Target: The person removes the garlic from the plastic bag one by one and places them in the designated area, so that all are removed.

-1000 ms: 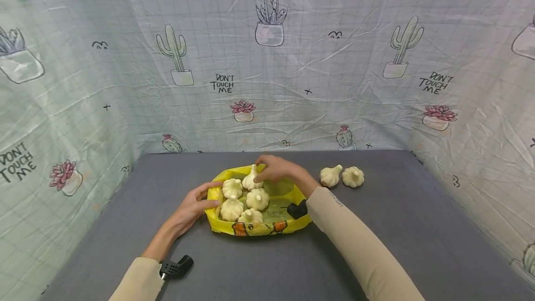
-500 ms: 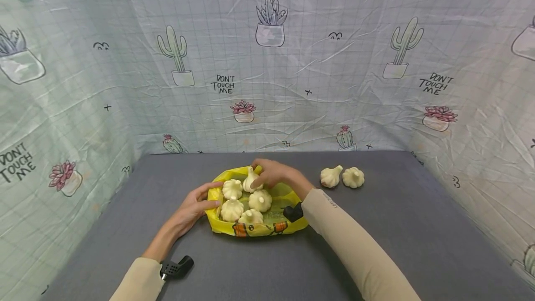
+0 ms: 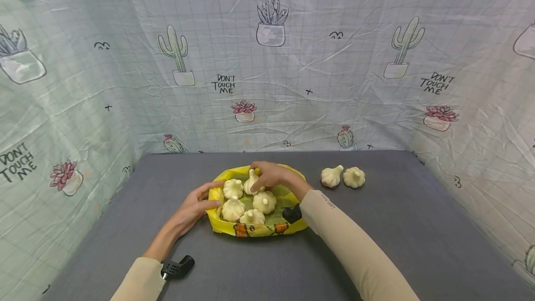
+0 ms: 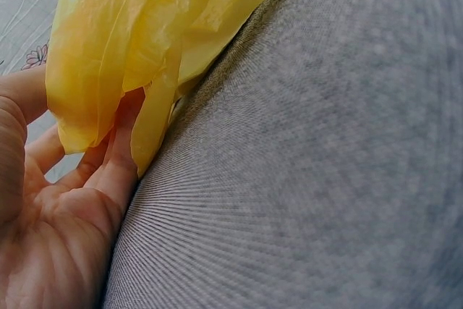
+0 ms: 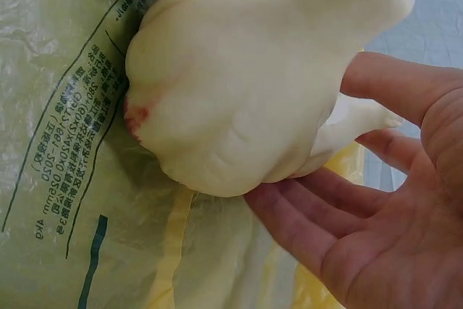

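A yellow plastic bag [image 3: 276,230] lies with its mouth spread open on the table, several garlic bulbs inside. At the bag's left end my left hand [image 3: 193,206] grips the rim; in the left wrist view its fingers curl around the yellow plastic [image 4: 108,48]. My right hand [image 3: 273,174] reaches over the far rim and holds a garlic bulb [image 3: 251,182], stem upward, at the back of the bag. In the right wrist view another garlic bulb [image 5: 239,85] stands in front and largely hides the held one, whose stem [image 5: 365,117] shows beside the fingers.
Two more garlic bulbs [image 3: 331,176] [image 3: 354,177] lie on the grey table [image 3: 401,226] to the right of the bag. A cactus-printed sheet [image 3: 309,120] hangs behind and along both sides. Black wrist cameras [image 3: 179,267] are strapped to both wrists.
My right hand has moved slightly left and down with the held garlic bulb. The bulb in front of it has shifted a little right. My left hand keeps its place on the rim.
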Motion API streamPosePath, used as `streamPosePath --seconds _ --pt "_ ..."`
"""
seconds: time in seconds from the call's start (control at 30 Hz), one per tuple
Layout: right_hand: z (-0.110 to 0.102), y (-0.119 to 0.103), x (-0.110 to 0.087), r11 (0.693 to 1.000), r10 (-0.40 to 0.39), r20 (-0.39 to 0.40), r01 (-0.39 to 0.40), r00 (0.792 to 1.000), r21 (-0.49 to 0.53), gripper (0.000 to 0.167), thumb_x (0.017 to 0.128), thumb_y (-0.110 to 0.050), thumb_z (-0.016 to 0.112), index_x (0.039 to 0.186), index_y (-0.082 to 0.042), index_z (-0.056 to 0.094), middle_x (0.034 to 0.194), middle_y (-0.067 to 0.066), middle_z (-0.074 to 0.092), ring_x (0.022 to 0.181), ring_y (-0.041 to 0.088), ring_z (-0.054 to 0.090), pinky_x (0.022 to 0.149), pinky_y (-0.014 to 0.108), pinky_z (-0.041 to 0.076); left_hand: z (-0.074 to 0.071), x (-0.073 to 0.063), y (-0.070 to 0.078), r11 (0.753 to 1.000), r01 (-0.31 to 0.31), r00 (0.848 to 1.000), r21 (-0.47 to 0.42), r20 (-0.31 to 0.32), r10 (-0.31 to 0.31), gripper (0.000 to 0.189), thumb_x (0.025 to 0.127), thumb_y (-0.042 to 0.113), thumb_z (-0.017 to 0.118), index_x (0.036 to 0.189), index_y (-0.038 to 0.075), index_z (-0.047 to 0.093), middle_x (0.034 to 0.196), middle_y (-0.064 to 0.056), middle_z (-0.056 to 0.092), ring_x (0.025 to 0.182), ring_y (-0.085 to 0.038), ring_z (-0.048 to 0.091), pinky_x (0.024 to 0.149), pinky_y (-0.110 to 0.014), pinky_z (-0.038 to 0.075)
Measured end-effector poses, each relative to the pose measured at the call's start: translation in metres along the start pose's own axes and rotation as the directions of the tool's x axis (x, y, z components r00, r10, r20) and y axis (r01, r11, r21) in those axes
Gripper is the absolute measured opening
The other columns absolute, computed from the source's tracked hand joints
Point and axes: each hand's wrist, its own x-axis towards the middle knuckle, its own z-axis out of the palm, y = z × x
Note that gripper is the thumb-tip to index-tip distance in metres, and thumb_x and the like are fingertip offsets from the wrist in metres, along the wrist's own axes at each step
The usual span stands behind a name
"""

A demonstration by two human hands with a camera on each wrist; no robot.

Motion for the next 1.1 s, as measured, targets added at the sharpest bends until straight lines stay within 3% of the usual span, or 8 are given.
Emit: streamPosePath --seconds 0.1,0.17,0.3,0.53,0.7,1.1 --pt "-0.001 0.000 0.000 0.999 -0.002 -0.001 0.002 1.000 -0.037 0.067 0.094 -0.016 0.074 0.152 -0.006 0.044 0.149 0.022 0.051 0.098 0.022 0.062 0.073 0.035 0.051 0.000 0.000 0.000 1.000 -0.002 1.000 0.000 0.001 0.002 0.062 0.100 0.010 0.065 0.157 0.011 0.042 0.165 -0.018 0.032 0.129 -0.022 0.056 0.096 -0.035 0.058" --pt "-0.001 -0.001 -0.001 0.998 0.000 -0.006 -0.001 1.000 -0.064 0.070 0.094 -0.018 0.074 0.155 -0.006 0.042 0.156 0.021 0.046 0.123 0.030 0.060 0.080 0.037 0.055 0.000 0.000 0.000 1.000 0.000 1.000 0.006 0.000 0.000 0.062 0.100 0.011 0.066 0.157 0.012 0.042 0.165 -0.016 0.031 0.131 -0.023 0.055 0.097 -0.035 0.057" --pt "-0.003 -0.004 -0.004 0.997 0.005 -0.019 -0.007 1.000 -0.075 0.075 0.094 -0.018 0.072 0.159 -0.006 0.036 0.159 0.021 0.043 0.139 0.037 0.052 0.088 0.041 0.058 0.001 0.000 0.000 1.000 0.004 1.000 0.016 -0.003 -0.004 0.061 0.100 0.013 0.067 0.156 0.013 0.043 0.166 -0.015 0.030 0.132 -0.024 0.054 0.096 -0.034 0.057" --pt "-0.006 -0.007 -0.009 1.000 0.013 -0.037 -0.014 0.999 -0.023 0.079 0.095 -0.017 0.072 0.162 -0.005 0.031 0.160 0.023 0.042 0.133 0.036 0.057 0.091 0.041 0.060 0.001 0.000 0.001 1.000 0.003 1.000 0.011 -0.005 -0.003 0.061 0.099 0.011 0.067 0.156 0.012 0.043 0.165 -0.016 0.032 0.129 -0.022 0.056 0.095 -0.034 0.057" --pt "-0.007 -0.009 -0.011 1.000 0.002 -0.036 -0.002 0.999 -0.004 0.073 0.095 -0.016 0.072 0.159 -0.006 0.037 0.156 0.024 0.046 0.133 0.037 0.057 0.092 0.043 0.060 0.001 0.000 0.001 1.000 0.004 1.000 0.011 -0.005 -0.004 0.062 0.099 0.012 0.067 0.156 0.011 0.043 0.165 -0.016 0.032 0.128 -0.021 0.056 0.095 -0.034 0.057" --pt "-0.011 -0.011 -0.017 0.998 -0.037 -0.042 0.040 0.998 0.059 0.059 0.095 -0.012 0.071 0.150 -0.005 0.047 0.137 0.024 0.060 0.107 0.027 0.068 0.093 0.049 0.060 0.000 0.002 0.000 0.999 0.007 1.000 0.035 -0.010 -0.006 0.061 0.099 0.013 0.067 0.156 0.012 0.044 0.168 -0.014 0.027 0.139 -0.027 0.046 0.098 -0.033 0.055"
